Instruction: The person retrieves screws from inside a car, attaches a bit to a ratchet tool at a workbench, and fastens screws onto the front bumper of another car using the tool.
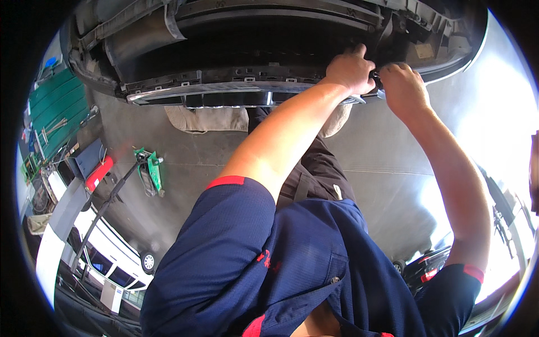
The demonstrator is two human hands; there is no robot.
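Note:
A car bumper cover [449, 69] stretches across the top of the view, its dark inner side facing me. A chrome-edged grille trim [224, 89] runs along its near edge, with clips and slots above it. At the right end of this trim, my left hand [349, 72] reaches in with its fingers curled. Just beside it, my right hand [403, 89] bends its fingers at the bumper's edge. Something small and dark shows between the two hands, too hidden to name. Both hands' fingertips are partly out of sight.
A green floor jack [148, 171] with a long handle stands on the grey floor at left. Beyond it are a red-and-grey lift post [100, 173], a white vehicle [115, 247] and a green cabinet [56, 106]. A dark car [426, 267] stands at lower right.

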